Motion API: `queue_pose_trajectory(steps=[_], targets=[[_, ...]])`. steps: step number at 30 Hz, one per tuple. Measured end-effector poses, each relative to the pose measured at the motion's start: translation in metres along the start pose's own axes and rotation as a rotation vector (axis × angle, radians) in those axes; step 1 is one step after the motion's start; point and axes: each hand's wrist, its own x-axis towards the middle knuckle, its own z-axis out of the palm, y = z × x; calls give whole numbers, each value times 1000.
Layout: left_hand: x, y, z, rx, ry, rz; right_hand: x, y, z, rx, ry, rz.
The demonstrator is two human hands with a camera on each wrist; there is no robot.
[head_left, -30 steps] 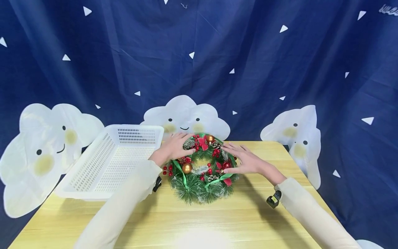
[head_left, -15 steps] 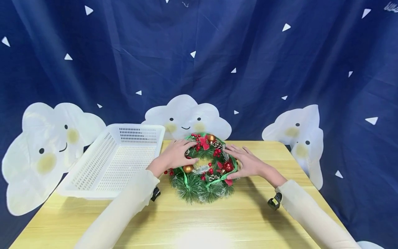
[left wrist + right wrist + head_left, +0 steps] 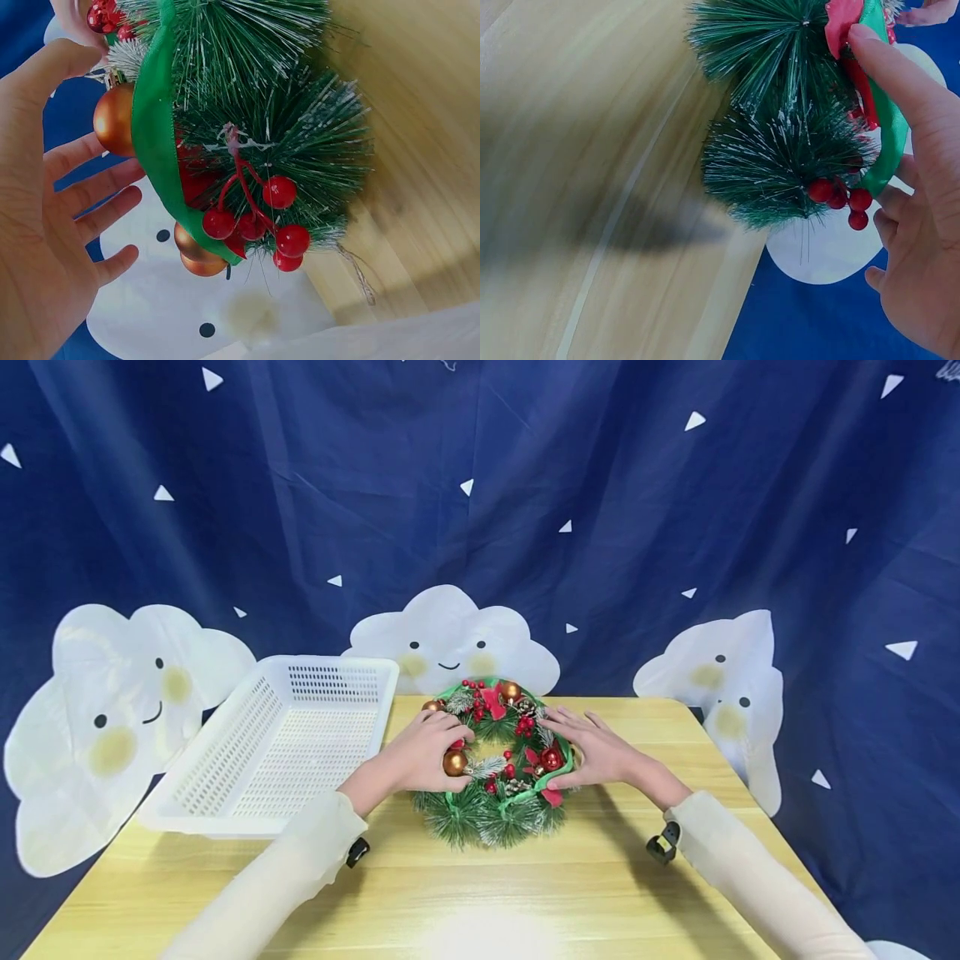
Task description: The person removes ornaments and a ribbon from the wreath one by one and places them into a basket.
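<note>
A green pine wreath [image 3: 480,817] lies on the table, decked with red berries, pine cones, gold balls and a green ribbon. My left hand [image 3: 422,753] is at its left side, thumb and spread fingers around a gold ball [image 3: 454,763]. The left wrist view shows the ribbon [image 3: 156,112] looping past that ball, with a berry cluster [image 3: 279,192] beneath. On the right side, my right hand [image 3: 600,753] has its fingers extended over the wreath. Its thumb touches a red petal [image 3: 845,26] by the ribbon [image 3: 889,142], the other fingers behind, partly hidden.
A white perforated plastic basket [image 3: 270,760] stands to the left of the wreath. The wooden table [image 3: 480,893] ends at a back edge against a dark blue curtain [image 3: 480,485] printed with clouds and triangles.
My left hand has moved back toward me along the wreath's left side, uncovering a gold ball at the back left. My right hand's thumb has shifted slightly onto the ribbon's edge.
</note>
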Motion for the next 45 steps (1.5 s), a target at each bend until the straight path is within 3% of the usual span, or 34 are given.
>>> queue_pose_trajectory(steps=[4,15,29,45], targets=[[-2,-1,0,16,20,28,2,1,3,-15,4,-4],[1,0,-1,46,-64,32,2,2,5,-34,-4,12],[8,-5,-1,30,-57,52,2,2,8,-58,8,2],[15,-2,-19,-5,-6,46,2,2,9,-52,10,11]])
